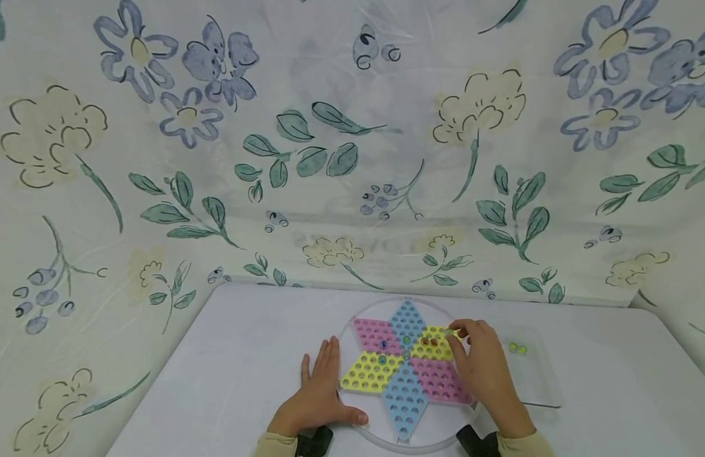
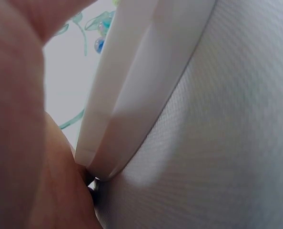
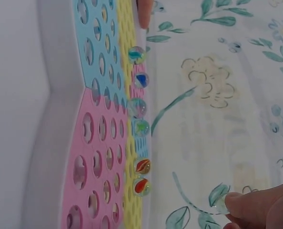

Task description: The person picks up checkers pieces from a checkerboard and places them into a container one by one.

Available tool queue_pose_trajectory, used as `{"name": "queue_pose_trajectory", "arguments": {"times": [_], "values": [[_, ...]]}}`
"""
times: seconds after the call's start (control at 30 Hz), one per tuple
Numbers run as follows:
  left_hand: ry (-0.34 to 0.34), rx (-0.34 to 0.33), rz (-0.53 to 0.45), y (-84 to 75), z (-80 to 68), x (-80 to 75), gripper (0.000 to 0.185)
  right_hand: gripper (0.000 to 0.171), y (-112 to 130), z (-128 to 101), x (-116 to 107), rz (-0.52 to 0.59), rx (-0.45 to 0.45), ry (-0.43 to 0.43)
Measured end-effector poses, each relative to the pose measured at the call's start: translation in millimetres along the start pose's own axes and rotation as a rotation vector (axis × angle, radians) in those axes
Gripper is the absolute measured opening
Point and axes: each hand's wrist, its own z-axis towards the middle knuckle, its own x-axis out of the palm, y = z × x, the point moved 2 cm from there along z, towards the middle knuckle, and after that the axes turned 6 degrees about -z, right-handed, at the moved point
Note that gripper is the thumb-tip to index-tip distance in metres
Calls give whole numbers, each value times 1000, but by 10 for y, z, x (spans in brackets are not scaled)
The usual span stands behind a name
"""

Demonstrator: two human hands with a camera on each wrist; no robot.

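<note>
Pastel star-shaped plastic peg board (image 1: 406, 365) sits at lower centre of the head view on a white table (image 1: 226, 374); the left hand (image 1: 320, 393) lies flat with fingers straight beside it, the right hand (image 1: 482, 365) over its right edge. Right-wrist view, lower right: fingertips (image 3: 246, 202) pinch a clear glass marble (image 3: 221, 205). Left-wrist view shows only the board's white rim (image 2: 132, 95).

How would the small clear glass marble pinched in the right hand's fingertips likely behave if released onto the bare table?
The small clear glass marble is round and glossy, so it probably rolls and slips easily. Marbles in the star board's holes sit still, so a hole likely holds it.
</note>
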Motion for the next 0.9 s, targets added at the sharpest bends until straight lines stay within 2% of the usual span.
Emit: {"name": "queue_pose_trajectory", "arguments": {"times": [0.9], "values": [[-12,-19,16,-4,6,17,148,23,-214,67,-112,-15,72,-38]]}}
